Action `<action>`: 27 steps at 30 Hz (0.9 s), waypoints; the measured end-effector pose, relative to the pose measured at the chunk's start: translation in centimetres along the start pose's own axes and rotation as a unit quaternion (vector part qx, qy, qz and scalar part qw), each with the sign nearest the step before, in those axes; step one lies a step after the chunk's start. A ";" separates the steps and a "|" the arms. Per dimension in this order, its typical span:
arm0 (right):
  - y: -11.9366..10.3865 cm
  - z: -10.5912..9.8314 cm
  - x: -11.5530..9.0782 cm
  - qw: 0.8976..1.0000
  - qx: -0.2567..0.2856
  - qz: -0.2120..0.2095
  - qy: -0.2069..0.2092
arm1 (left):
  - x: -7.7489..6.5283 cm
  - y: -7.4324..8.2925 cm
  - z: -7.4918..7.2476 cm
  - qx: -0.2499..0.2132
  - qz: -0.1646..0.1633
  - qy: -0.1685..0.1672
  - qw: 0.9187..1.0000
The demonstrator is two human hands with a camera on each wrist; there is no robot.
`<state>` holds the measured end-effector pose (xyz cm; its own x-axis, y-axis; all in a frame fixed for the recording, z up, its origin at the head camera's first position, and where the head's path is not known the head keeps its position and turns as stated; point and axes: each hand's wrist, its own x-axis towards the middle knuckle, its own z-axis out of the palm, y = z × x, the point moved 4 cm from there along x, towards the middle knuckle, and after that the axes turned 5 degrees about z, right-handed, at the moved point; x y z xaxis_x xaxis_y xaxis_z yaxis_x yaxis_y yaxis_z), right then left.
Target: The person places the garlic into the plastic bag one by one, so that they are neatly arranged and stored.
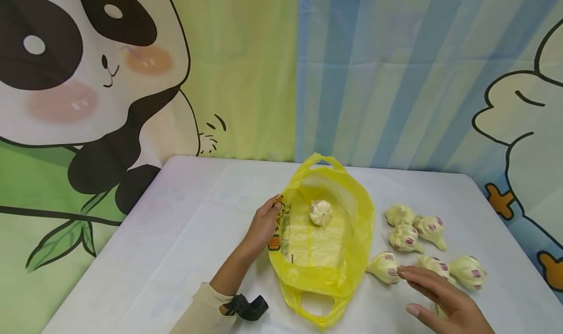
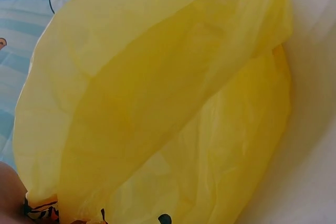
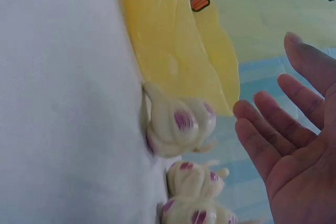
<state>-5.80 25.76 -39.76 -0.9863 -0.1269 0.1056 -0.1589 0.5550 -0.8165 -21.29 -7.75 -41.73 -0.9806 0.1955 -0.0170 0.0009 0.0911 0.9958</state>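
A yellow plastic bag [image 1: 358, 226] stands with its mouth wide on the white table, and one garlic bulb [image 1: 320, 212] lies inside it. My left hand [image 1: 263, 222] pinches the bag's left rim beside its printed side. In the left wrist view the yellow bag [image 2: 157, 87] fills most of the picture. My right hand [image 1: 448, 295] is held above the garlic on the right, holding nothing, fingers extended. Nearest its fingertips lies a garlic bulb [image 1: 385, 267] close to the bag. The right wrist view shows this hand [image 3: 294, 140] apart from the garlic bulb [image 3: 178, 124].
Several more garlic bulbs [image 1: 404, 237] lie right of the bag, some partly behind the right hand. A black wrist mount [image 1: 249, 308] sits on the left wrist. Behind the white table [image 1: 198, 202] hangs a curtain [image 1: 246, 70] printed with a panda.
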 end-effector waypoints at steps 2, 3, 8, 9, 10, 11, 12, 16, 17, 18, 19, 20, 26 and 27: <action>0.3 -0.3 -0.5 0.999 -0.026 -0.011 0.030 | -0.1 0.1 0.0 0.004 -0.001 -0.001 1.000; 0.4 -0.5 -0.7 0.998 -0.037 -0.018 0.042 | -0.1 0.1 0.1 0.005 -0.001 -0.003 1.000; 1.0 -2.1 -1.2 0.993 -0.083 -0.040 0.076 | -0.1 0.2 0.1 -0.002 0.000 -0.004 1.000; 1.2 -2.5 -1.3 0.992 -0.088 -0.052 0.075 | -0.1 0.2 0.0 -0.002 0.001 -0.002 1.000; 1.3 -2.9 -1.3 0.991 -0.095 -0.059 0.077 | -0.1 0.2 0.0 -0.002 0.000 0.002 1.000; 1.5 -3.3 -1.3 0.990 -0.101 -0.067 0.078 | -0.1 0.3 0.0 -0.001 0.000 0.004 1.000; 1.8 -3.8 -1.4 0.989 -0.103 -0.075 0.078 | 0.0 0.2 -0.1 -0.001 0.000 0.004 1.000; 3.7 -5.5 -2.0 0.985 -0.114 -0.063 0.117 | 0.1 0.2 0.1 0.000 -0.004 -0.002 1.000; 4.4 -5.8 -2.2 0.984 -0.114 -0.057 0.126 | 0.1 0.2 0.1 0.000 -0.004 -0.004 1.000; 5.0 -6.1 -2.4 0.983 -0.113 -0.051 0.136 | 0.1 0.2 0.1 0.000 -0.004 -0.004 1.000; 5.5 -6.3 -2.5 0.982 -0.114 -0.042 0.147 | 0.1 0.2 0.1 0.001 -0.005 -0.003 1.000; 6.0 -6.4 -2.7 0.981 -0.113 -0.036 0.153 | 0.1 0.2 0.1 0.001 -0.005 -0.003 1.000; 8.0 -6.6 -3.1 0.982 -0.108 -0.024 0.154 | 0.0 0.0 0.1 -0.002 -0.008 -0.004 1.000; 8.2 -6.6 -3.1 0.983 -0.103 -0.026 0.152 | 0.0 0.0 0.1 -0.002 -0.008 -0.005 1.000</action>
<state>-4.32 36.11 -43.04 -0.9392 0.0752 0.3349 -0.1842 0.7130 -0.6765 -21.27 -7.64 -41.74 -0.9785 0.2034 -0.0332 -0.0151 0.0897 0.9959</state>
